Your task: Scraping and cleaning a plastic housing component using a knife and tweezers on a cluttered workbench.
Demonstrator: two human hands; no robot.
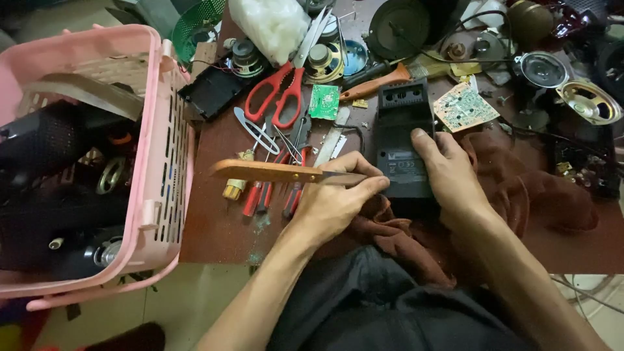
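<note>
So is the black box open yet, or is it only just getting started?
Not open yet. The left hand holds a wooden-handled knife with its blade at the side of the black box, and the right hand steadies the box on a brown cloth. The casing looks whole, so prying it apart seems left. Other boards and speakers already lie loose.

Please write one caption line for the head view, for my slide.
Left hand presses a wooden-handled knife against a black plastic box steadied by the right hand.

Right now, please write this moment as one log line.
left hand: holds wooden-handled knife, blade at black box's side | right hand: steadies black box | under box: brown cloth | left of table: pink basket
</note>
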